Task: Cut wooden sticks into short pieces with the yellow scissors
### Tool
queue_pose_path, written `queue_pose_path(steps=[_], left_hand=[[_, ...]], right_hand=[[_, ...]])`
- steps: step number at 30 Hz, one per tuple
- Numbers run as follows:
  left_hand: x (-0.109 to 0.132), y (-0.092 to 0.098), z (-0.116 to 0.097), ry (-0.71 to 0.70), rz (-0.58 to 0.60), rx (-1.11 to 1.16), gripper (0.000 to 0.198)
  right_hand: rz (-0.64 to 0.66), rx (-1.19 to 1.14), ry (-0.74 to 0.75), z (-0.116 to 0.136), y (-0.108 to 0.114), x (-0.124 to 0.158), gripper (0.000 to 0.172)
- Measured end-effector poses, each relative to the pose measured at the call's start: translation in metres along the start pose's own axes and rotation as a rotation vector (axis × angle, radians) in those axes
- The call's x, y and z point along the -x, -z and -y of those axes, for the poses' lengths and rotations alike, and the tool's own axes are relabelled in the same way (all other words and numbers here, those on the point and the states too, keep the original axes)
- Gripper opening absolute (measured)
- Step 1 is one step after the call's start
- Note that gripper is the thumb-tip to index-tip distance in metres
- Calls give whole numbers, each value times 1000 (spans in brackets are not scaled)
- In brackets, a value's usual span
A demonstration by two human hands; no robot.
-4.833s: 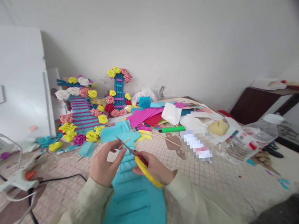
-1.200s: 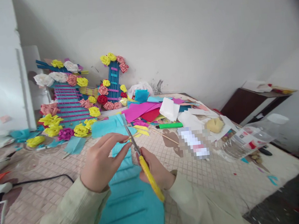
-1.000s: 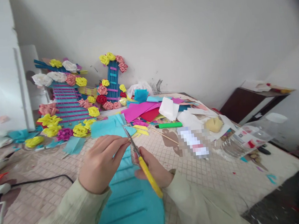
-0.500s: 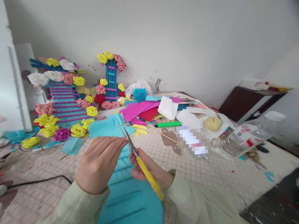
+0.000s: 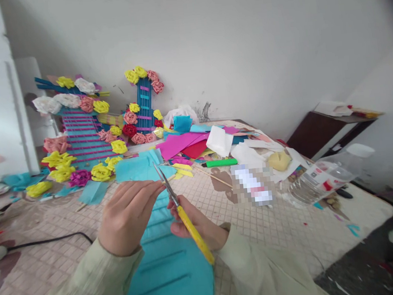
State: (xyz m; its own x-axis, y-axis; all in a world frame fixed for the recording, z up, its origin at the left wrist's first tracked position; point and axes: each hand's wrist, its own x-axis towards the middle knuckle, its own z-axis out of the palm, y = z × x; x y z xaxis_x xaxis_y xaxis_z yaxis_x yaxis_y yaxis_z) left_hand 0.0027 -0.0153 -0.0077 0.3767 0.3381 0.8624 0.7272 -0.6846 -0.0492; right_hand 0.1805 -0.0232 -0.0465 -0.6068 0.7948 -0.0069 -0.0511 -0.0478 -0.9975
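Observation:
A pair of scissors (image 5: 194, 235) with yellow handles is in my right hand (image 5: 198, 224), blades slightly apart and pointing away from me. My left hand (image 5: 128, 214) is closed in a pinch beside the blades, its fingertips almost at them; whatever it grips is too small or hidden to make out. Below both hands lies a rounded turquoise piece (image 5: 174, 279) with dark raised bars across it, narrowing away from me. My left hand and sleeve cover part of its left side.
Two flower-decorated turquoise models (image 5: 87, 135) (image 5: 145, 103) lean at the back left. Colored paper sheets (image 5: 182, 144) pile up at the back. A green marker (image 5: 221, 162), wooden stick (image 5: 216, 178), plastic bottle (image 5: 321, 177) and black cable (image 5: 48, 239) lie on the tiled-pattern table (image 5: 260, 234).
The scissor tips and my left fingertips have shifted slightly left. The background has drifted a little left too. Both grips look the same.

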Motion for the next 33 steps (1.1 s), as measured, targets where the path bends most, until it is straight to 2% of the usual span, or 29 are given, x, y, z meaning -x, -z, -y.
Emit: queue_pose_path(steps=[4, 10, 18, 24, 28, 33], left_hand=[[0, -1, 1, 8, -4, 15, 18], [-1, -1, 3, -11, -30, 35, 12], [-1, -2, 1, 22, -10, 32, 17], [-1, -2, 1, 7, -13, 36, 14], [-2, -1, 1, 3, 6, 30, 14], [-3, 0, 0, -21, 2, 23, 14]], right_hand=[[6, 3, 5, -3, 0, -1, 52], [-10, 1, 66, -13, 2, -4, 41], [-48, 105, 37, -3, 2, -2, 42], [-39, 57, 50, -5, 2, -1, 32], [-23, 48, 52, -4, 2, -1, 32], [-68, 97, 46, -5, 1, -2, 29]])
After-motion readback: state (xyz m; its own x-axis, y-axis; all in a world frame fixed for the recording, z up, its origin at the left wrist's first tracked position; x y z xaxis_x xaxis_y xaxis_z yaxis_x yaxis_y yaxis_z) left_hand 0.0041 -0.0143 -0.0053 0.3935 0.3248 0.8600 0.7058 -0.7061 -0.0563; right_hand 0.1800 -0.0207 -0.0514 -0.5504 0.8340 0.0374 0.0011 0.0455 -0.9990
